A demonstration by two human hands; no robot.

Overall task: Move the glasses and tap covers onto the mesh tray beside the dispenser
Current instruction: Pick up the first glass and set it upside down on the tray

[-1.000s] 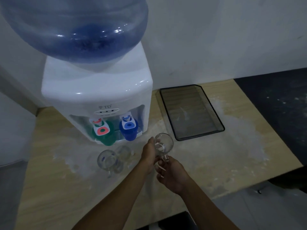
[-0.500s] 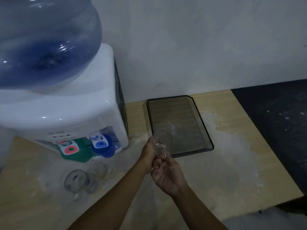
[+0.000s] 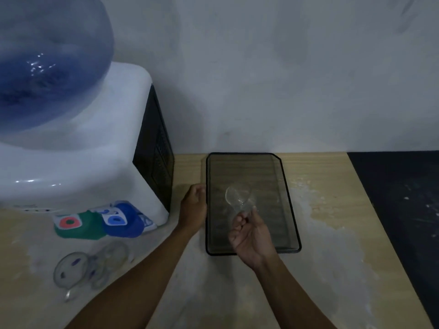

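Note:
My right hand (image 3: 251, 236) holds a clear glass mug (image 3: 238, 195) by its handle, tilted over the middle of the black mesh tray (image 3: 288, 203). My left hand (image 3: 193, 205) rests at the tray's left rim, fingers curled, away from the mug. Two more clear glasses (image 3: 71, 269) (image 3: 111, 257) stand on the counter below the dispenser's taps. A green tap cover (image 3: 78, 225) with a red mark and a blue tap cover (image 3: 122, 222) sit at the taps.
The white water dispenser (image 3: 78, 162) with a large blue bottle (image 3: 47, 62) fills the left. The wooden counter (image 3: 332, 222) ends at a dark floor on the right. A pale wall stands behind the tray.
Both hands carried the mug right from in front of the taps to over the tray. My left hand let go of the mug and moved to the tray's left rim.

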